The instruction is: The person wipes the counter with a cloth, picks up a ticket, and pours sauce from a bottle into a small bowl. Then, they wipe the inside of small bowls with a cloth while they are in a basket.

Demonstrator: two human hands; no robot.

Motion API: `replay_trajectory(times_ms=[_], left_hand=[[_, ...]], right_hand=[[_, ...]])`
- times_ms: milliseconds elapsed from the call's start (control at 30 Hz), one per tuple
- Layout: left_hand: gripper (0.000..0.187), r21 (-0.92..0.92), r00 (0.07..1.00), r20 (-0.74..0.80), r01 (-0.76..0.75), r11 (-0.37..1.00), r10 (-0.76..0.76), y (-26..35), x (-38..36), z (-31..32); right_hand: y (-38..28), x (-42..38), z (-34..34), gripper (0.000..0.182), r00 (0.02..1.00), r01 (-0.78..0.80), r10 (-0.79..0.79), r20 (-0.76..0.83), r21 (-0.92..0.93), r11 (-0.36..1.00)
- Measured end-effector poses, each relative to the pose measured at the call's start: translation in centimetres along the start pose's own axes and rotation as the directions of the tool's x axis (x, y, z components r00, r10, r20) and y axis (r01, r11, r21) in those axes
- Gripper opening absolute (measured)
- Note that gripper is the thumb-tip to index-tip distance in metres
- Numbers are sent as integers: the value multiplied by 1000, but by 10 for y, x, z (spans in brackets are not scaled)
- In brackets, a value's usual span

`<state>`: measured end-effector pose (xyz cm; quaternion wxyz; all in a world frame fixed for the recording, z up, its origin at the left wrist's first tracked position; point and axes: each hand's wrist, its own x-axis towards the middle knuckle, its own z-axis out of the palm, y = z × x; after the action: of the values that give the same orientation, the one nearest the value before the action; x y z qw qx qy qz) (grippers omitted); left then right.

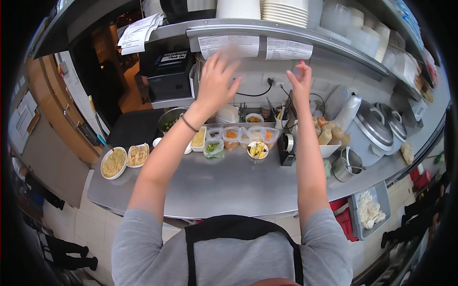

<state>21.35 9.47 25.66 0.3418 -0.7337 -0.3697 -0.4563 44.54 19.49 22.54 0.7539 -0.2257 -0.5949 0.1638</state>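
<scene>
Both arms reach up toward paper order slips along the edge of the metal shelf. My left hand is raised in front of the left slips, thumb spread from the fingers; its fingertips are smeared by motion and overlap the paper. Just below the right slip, my right hand has its thumb and bent fingers apart, a fingertip right at the slip's lower edge. Nothing shows in either hand.
On the steel counter stand bowls of food, bagged ingredients, a black tape dispenser, a basket of squeeze bottles and a metal pot. Stacked containers fill the shelf above. A black printer sits left.
</scene>
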Motion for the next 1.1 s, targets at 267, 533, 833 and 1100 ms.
replay_trajectory(times_ms=[267, 533, 833, 1100], left_hand=[[22, -69, 990, 67, 130, 989, -125, -14, -32, -28], [19, -115, 969, 191, 180, 977, -156, -8, -54, -43], [19, -107, 921, 262, 323, 940, -287, -15, -128, -84], [19, -36, 582, 365, 789, 613, -727, 10, -278, -156]], right_hand=[[-22, -33, 24, 24, 911, -397, 393, 126, 528, 751], [-18, -33, 36, 41, 902, -422, 338, 269, 381, 823], [9, -6, 34, 33, 887, -444, 449, 103, 453, 773], [101, 59, -40, 41, 920, -387, 361, 150, 474, 791]])
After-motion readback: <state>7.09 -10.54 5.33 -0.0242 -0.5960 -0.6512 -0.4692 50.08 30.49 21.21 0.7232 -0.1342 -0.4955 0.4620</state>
